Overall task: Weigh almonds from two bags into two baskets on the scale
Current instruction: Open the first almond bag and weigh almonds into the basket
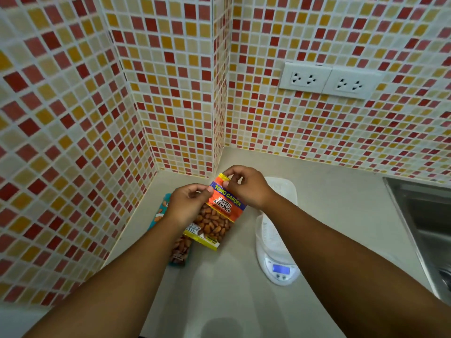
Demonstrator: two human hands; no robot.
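Mosaic-tiled corner, beige desk, digital scale sitting right of the salted almonds bag. Both hands pinching that bag's top edge, left hand and right hand, held above a second bag lying flat.

The pale beige tabletop fills a tiled corner. A white scale with a lit blue display stands on it, carrying a clear basket. Just behind the scale lies a white basket. Well left of the scale, near the wall, a teal bag of almonds lies flat. Right of the scale, a steel sink is set into the surface.
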